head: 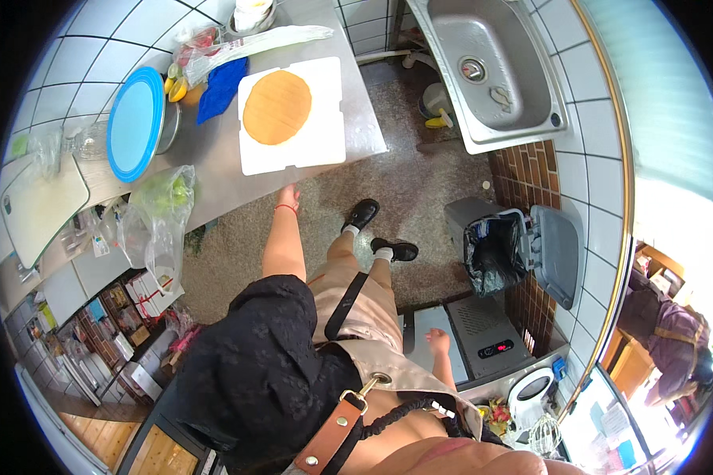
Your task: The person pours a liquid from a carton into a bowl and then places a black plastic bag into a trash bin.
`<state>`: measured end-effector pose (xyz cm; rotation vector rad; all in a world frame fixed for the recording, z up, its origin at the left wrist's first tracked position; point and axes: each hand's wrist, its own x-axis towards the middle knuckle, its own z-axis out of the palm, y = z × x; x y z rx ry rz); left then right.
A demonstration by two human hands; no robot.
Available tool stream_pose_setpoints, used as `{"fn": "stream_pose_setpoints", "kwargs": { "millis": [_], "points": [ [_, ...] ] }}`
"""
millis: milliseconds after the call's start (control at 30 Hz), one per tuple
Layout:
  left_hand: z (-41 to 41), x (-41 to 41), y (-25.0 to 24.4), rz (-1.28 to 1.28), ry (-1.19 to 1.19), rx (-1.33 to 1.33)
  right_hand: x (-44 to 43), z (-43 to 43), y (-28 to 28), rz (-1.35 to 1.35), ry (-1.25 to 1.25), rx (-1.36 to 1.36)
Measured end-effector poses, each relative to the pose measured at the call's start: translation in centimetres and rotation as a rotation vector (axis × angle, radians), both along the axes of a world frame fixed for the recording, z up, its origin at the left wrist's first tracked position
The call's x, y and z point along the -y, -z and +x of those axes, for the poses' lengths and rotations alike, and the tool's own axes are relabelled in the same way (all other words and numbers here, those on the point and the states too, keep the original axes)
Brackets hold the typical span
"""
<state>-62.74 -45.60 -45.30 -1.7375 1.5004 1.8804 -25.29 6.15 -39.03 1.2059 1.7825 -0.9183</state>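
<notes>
My left hand (288, 196) is at the front edge of the metal worktable (214, 184), just below a white board (327, 119). Its fingers are partly hidden, and whether they touch the edge is unclear. A round, flat, orange-brown sheet, perhaps a cake layer (277, 107), lies on the board. Left of the board is a blue cloth (223, 89). My right hand (438, 341) is loosely curled with nothing visible in it, in front of a grey appliance with a lit red display (492, 348); it appears not to touch it.
A steel sink (481, 119) stands upper right, with an open lidded bin (493, 255) below it. Cut lemons (178, 90), a blue-rimmed round turntable or tray (133, 124) and a plastic bag with green contents (166, 196) are at the left. Another person (668, 332) is beyond the window.
</notes>
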Motion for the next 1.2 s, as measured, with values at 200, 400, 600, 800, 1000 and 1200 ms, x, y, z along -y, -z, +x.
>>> {"fn": "stream_pose_setpoints", "kwargs": {
  "millis": [200,400,600,800,1000,1200],
  "points": [
    [-2.7,5.4,5.5,0.202,-0.354,-0.224,8.0,-12.0,0.1,-0.228,0.038,-0.211],
    [-3.1,4.5,7.5,0.420,-0.399,-0.406,17.4,-24.6,-4.7,-0.415,-0.183,-0.558],
    [2.1,-3.2,8.6,0.377,0.435,0.051,13.4,-23.1,-3.0,-0.136,-0.226,-0.507],
    [5.5,-18.3,11.0,-0.115,1.397,-0.068,2.9,-16.0,1.0,0.102,0.177,-0.394],
    [-2.2,-38.5,-0.2,-0.455,1.850,-0.342,-10.3,-16.2,2.3,0.044,0.946,-0.539],
    [-5.1,-56.6,2.0,-0.983,2.109,-1.078,-21.2,-15.3,11.3,0.004,1.439,-0.619]
  ]
}}
